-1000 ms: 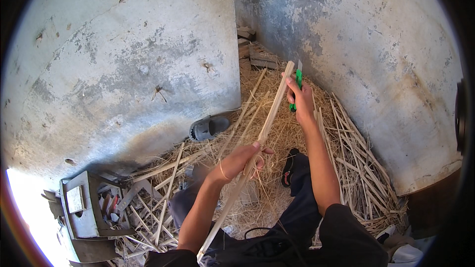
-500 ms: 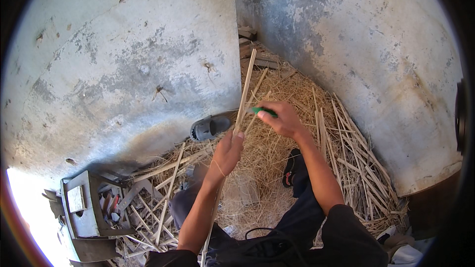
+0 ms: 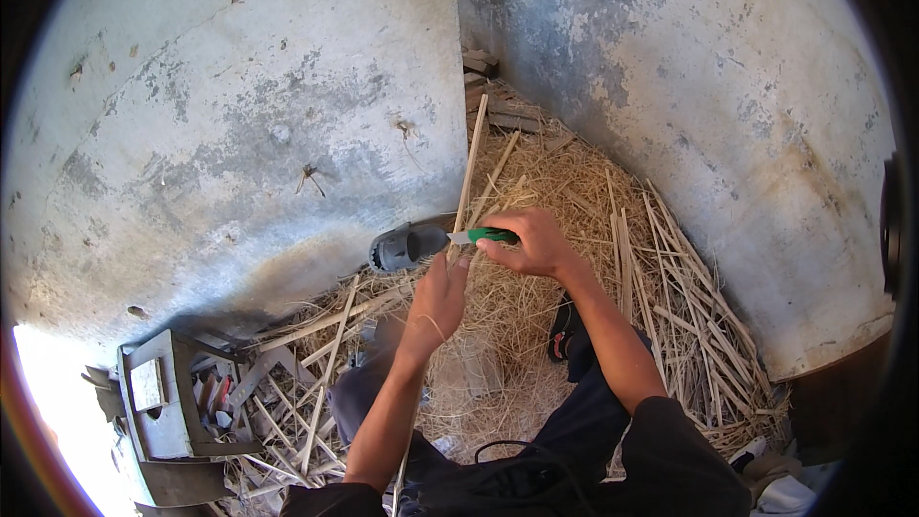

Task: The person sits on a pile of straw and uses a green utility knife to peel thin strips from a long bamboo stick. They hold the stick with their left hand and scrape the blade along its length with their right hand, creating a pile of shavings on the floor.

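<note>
The work area is a corner between two weathered walls, the left wall and the right wall, both pale with grey patches. A loose layer of straw-coloured shavings lies underfoot.

Left grip: fingers closed around a pale strip. The strip projects beyond this grip toward the corner and runs back beneath it, along the forearm, toward the wearer.

Right grip: clamped on a green-handled knife, positioned just beyond and to the right of the left grip. The blade points left and crosses the strip in view, close above the left fingers. Contact between edge and strip cannot be confirmed.

Step in hand, as judged: applying the blade to the strip just ahead of the holding hand. The next move calls for a firm left hold, a controlled blade angle, and an edge directed away from the left fingers.

Near the left grip, beyond and to its left, sits a grey shoe. Nearer the wearer than the right grip is a dark-shod foot.

Farther right of the right grip, a pile of strips lies along the right wall. Well left of the left grip, toward the wearer, stands a grey box-like frame. Dark blocks occupy the corner beyond both grips.
</note>
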A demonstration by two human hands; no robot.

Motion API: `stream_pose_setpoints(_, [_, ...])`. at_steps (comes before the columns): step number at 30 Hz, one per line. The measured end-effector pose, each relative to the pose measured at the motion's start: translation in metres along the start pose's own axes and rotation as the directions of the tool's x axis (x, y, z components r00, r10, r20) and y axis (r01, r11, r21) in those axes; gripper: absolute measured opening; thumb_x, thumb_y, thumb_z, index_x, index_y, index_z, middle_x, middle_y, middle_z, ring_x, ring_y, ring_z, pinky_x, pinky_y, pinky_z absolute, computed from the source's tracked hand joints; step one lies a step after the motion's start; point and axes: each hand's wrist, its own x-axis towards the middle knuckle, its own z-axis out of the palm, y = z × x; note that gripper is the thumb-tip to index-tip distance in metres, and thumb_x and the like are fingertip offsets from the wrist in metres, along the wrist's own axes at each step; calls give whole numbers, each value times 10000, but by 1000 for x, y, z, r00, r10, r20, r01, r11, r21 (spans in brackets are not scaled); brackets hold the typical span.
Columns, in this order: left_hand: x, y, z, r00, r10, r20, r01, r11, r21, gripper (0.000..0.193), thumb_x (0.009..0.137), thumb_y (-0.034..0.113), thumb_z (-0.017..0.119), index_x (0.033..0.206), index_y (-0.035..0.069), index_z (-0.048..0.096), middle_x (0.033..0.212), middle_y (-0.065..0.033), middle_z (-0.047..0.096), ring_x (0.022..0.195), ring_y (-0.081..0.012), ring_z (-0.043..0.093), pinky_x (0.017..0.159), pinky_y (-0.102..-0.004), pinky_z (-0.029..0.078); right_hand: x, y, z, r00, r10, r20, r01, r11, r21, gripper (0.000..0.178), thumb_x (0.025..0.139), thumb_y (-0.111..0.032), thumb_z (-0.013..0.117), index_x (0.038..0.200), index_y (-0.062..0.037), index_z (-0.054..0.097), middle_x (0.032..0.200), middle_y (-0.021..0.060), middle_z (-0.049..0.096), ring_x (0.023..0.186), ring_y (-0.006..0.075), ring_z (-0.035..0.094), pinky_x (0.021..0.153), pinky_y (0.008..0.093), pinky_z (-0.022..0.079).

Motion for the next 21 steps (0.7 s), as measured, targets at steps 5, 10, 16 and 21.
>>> stream_pose_setpoints(5, [-8,0,2,983,173,-68,-165,980,116,287,1084,203,563,1105,-80,525,832,-345,641,777,-559,628,621,-598,446,3,-2,-3,999,50,1,-50,999,-20,373,917,-415,720,1026,-70,808,858,124,776,722,275,739,657,393,568])
stream_pose_setpoints(10, [-9,-4,7,959,270,-91,-246,946,212,262,1079,161,557,1098,-91,492,738,-330,596,689,-549,610,571,-612,455,4,10,-2,995,28,-98,-33,998,-51,385,905,-428,723,1022,-72,814,836,128,773,707,282,738,638,395,562])
stream_pose_setpoints(16, [-11,-3,5,958,274,-89,-247,940,237,259,1080,154,553,1112,-93,485,746,-339,602,661,-546,609,546,-604,462,6,5,-2,993,49,-104,-56,996,-67,383,898,-427,724,1019,-77,820,840,125,779,706,286,743,638,395,566])
stream_pose_setpoints(21, [-15,-3,9,976,217,-30,-203,948,247,267,1086,169,553,1137,-82,475,758,-344,611,696,-550,616,576,-607,466,7,28,2,963,76,-257,-87,996,-29,448,956,-469,682,1057,-54,817,745,71,737,600,201,663,557,364,501])
